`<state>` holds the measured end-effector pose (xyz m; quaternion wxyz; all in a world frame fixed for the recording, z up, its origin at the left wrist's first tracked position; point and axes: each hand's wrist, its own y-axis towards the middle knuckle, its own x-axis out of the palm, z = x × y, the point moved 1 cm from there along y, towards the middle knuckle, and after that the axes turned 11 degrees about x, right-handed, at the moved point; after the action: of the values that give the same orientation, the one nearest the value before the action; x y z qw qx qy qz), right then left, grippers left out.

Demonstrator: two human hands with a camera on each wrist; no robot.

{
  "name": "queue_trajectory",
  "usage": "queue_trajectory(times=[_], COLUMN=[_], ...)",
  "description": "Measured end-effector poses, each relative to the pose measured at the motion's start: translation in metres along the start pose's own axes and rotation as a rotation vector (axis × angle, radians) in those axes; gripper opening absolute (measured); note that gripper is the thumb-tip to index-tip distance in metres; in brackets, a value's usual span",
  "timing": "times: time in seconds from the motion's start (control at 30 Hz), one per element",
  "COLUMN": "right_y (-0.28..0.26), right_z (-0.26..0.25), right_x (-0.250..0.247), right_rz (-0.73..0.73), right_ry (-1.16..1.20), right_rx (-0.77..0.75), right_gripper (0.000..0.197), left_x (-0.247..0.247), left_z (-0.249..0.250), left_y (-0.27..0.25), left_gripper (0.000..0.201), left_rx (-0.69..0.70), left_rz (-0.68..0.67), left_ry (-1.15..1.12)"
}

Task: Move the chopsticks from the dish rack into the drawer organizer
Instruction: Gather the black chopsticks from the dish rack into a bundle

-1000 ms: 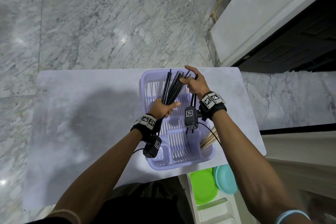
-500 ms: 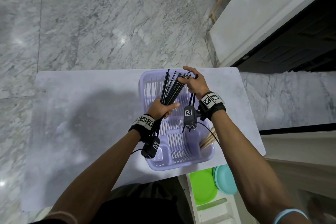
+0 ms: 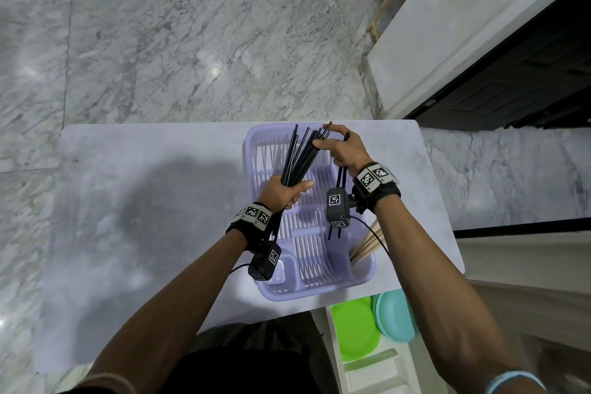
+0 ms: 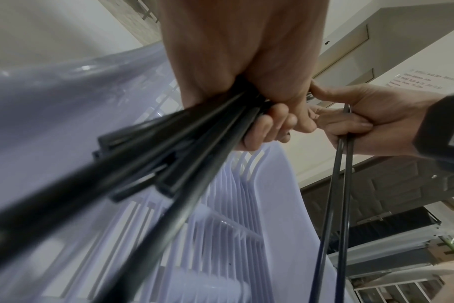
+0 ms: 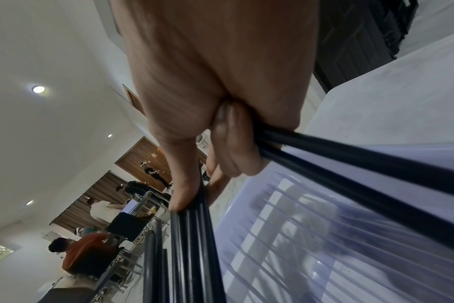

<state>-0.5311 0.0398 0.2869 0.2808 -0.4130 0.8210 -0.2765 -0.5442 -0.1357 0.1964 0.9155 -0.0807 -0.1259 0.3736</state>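
Note:
A lilac dish rack [image 3: 256, 169] stands on the white table. Over it my left hand [image 3: 289, 193] grips a thick bundle of black chopsticks [image 3: 299, 157] low down, and the bundle fans upward. My right hand [image 3: 323, 137] pinches the upper tips of that bundle between thumb and forefinger. Its other fingers hold two more black chopsticks [image 3: 333, 233] that hang down under the palm. The left wrist view shows my left hand [image 4: 246, 86] round the bundle [image 4: 184, 155] and the hanging pair [image 4: 336, 184]. The right wrist view shows the thumb on the bundle [image 5: 192, 235].
Pale wooden chopsticks [image 3: 367, 243] lean in the rack's near right corner. Below the table's near edge an open drawer holds a green plate [image 3: 355, 333], teal plates [image 3: 396, 317] and a white organizer [image 3: 377, 374]. A dark door [image 3: 527, 73] stands at the right.
Both hands keep the same hold on the black chopsticks. They have hardly moved over the rack.

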Motion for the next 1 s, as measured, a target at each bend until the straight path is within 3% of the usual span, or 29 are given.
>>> queue_trajectory(times=[0.27,0.8,1.0], right_y=[0.000,-0.017,-0.018], right_z=[0.002,-0.007,-0.006], right_x=[0.001,0.012,0.019], right_rz=[-0.002,0.003,-0.023], right_ry=[0.072,-0.035,0.030], right_rx=[0.048,-0.009,0.015], right_gripper=[0.057,0.094,0.082], left_x=[0.002,0.012,0.017], left_z=[-0.001,0.005,0.005], left_y=[0.002,0.003,0.006], left_gripper=[0.033,0.030,0.028], left_rx=[0.005,-0.033,-0.062], left_rz=[-0.016,-0.057,-0.036], left_ry=[0.011,0.054,0.087])
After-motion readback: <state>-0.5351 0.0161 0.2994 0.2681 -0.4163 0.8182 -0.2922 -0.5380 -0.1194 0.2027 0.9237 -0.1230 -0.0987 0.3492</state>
